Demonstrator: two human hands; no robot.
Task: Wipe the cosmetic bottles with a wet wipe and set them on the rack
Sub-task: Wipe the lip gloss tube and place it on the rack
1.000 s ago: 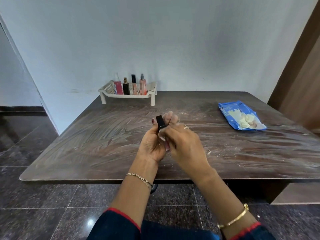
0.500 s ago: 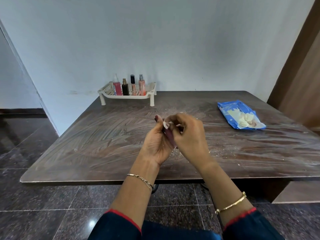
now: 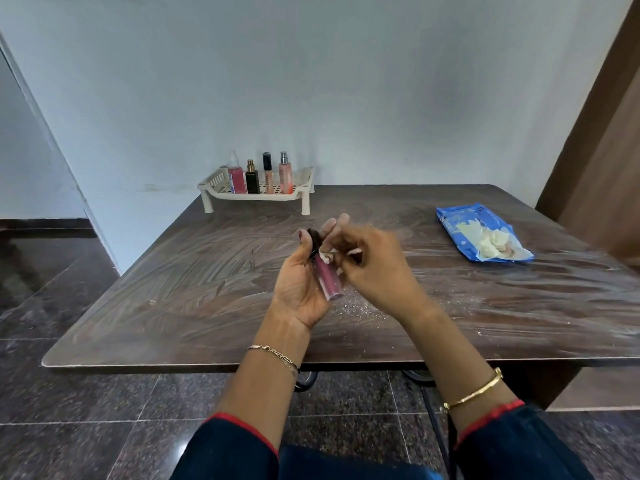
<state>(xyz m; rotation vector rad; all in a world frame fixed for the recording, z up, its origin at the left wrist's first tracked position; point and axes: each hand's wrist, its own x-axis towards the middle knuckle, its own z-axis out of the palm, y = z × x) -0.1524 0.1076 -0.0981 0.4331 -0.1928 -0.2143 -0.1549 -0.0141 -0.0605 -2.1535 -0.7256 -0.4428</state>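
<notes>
Cosmetic bottle (image 3: 327,278), pink with a dark cap, is clasped in the left hand (image 3: 301,289), cap toward 12 o'clock. A scrap of wet wipe (image 3: 325,257) is pinched against its neck by the right hand (image 3: 375,271). Half a second ago the body was covered; it is now exposed. At 2 o'clock the wipe packet (image 3: 460,230) lies on the table (image 3: 173,289). At 11 o'clock four bottles (image 3: 259,174) stand on the rack (image 3: 298,195).

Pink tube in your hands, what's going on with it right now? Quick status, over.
Left hand holds pink tube; right hand rubs wipe near its dark cap. Four bottles on rack. Nothing in the way.
</notes>
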